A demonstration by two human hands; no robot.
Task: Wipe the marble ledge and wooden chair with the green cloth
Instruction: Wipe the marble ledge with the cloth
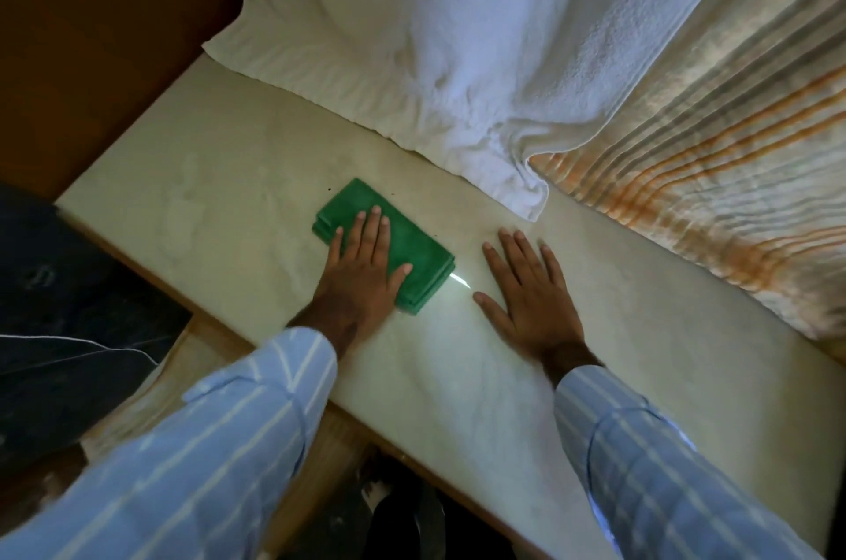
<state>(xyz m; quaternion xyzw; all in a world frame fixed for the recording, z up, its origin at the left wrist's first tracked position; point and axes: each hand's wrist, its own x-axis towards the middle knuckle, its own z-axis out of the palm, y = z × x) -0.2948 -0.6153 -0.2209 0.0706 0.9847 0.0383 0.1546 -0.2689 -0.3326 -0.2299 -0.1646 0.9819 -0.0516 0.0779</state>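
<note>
Left hand [361, 271] flat on green cloth [412, 248], right hand [526, 289] on marble ledge [219, 211]

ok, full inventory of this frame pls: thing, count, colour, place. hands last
green cloth: 1, green, folded, flat on the ledge under the left hand
marble ledge: 1, pale cream, runs diagonally across the middle
white towel: 1, white, hangs down at the back, its lower edge lying on the ledge
striped curtain: 1, cream with orange and grey stripes, right of the towel
wooden panel: 1, dark brown, top left
dark specks: a few, dark, on the ledge near the cloth
striped sleeves: 2, light blue with white stripes, bottom
left hand: 1, flat on the cloth
right hand: 1, flat on bare marble, fingers spread
</note>
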